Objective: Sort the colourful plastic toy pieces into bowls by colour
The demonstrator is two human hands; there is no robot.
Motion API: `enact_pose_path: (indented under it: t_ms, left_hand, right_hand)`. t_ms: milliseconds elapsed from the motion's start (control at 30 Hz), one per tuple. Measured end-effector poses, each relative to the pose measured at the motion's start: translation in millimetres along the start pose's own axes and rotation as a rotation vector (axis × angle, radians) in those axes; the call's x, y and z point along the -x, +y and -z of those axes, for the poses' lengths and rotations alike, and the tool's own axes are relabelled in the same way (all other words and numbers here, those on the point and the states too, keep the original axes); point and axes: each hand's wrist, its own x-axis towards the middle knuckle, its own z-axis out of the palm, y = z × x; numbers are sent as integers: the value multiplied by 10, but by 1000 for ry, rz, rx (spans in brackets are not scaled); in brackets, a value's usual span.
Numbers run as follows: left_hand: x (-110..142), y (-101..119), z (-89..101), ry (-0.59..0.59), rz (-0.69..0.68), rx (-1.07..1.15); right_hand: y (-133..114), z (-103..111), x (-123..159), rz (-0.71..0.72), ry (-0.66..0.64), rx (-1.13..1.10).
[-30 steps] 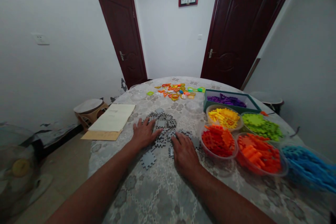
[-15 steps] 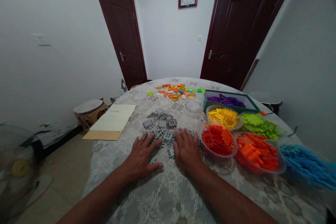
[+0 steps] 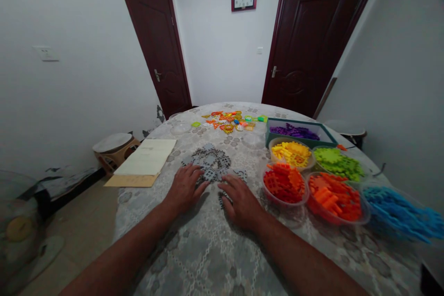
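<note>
Loose grey plastic building pieces point(image 3: 211, 159), flat and notched at the edges, lie in a heap on the patterned tablecloth point(image 3: 204, 259). My left hand point(image 3: 185, 187) rests at the near left side of the heap, fingers stretched forward and touching its edge, thumb apart. On the near right side, my right hand point(image 3: 239, 199) lies palm down over a few grey pieces, its fingers loosely bent and apart. Some pieces are partly hidden beneath the right hand. Neither hand grips anything that I can see.
Tubs of red point(image 3: 284, 185), orange point(image 3: 335, 199), yellow point(image 3: 290, 153), green point(image 3: 340, 164) and blue pieces point(image 3: 398, 210) stand to the right. Behind them sits a box of purple pieces point(image 3: 294, 132). Mixed coloured pieces point(image 3: 227, 121) lie farther back. An open booklet point(image 3: 145, 157) lies left.
The right hand has drawn in toward the left, its fingers more bent. The left hand has shifted slightly, and the grey pieces sit more gathered. The view has turned a little.
</note>
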Motion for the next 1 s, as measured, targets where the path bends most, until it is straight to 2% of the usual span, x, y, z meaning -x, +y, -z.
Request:
enact_pose_path:
  t_ms: [100,267,433,600,700,833,1000]
  left_hand:
    - [-268,46,-35,-55,-45,-1]
    - [-779,156,-156,-216,-21,-50]
    - [-1105,302,-217,-242,-76,-43]
    - [-1172,356,-311,-280,-170,-2]
    - [-1141,338,-363,-286,-115,-29]
    - [-1083,306,-403,-236,-32,-90]
    - [-1051,304,-446,-178,31,-121]
  right_hand:
    - [-49,0,-17,6,-42,6]
    - [-121,25,-48,-161,-91,109]
    - [-146,36,-61,-193,-170,119]
    - [-136,27,-61,-185,-170,101]
    - [-133,51,-63,-145,-187,78]
    - [-144,96,-67,-65,-226,18]
    - [-157,82,-79,-128,-204,83]
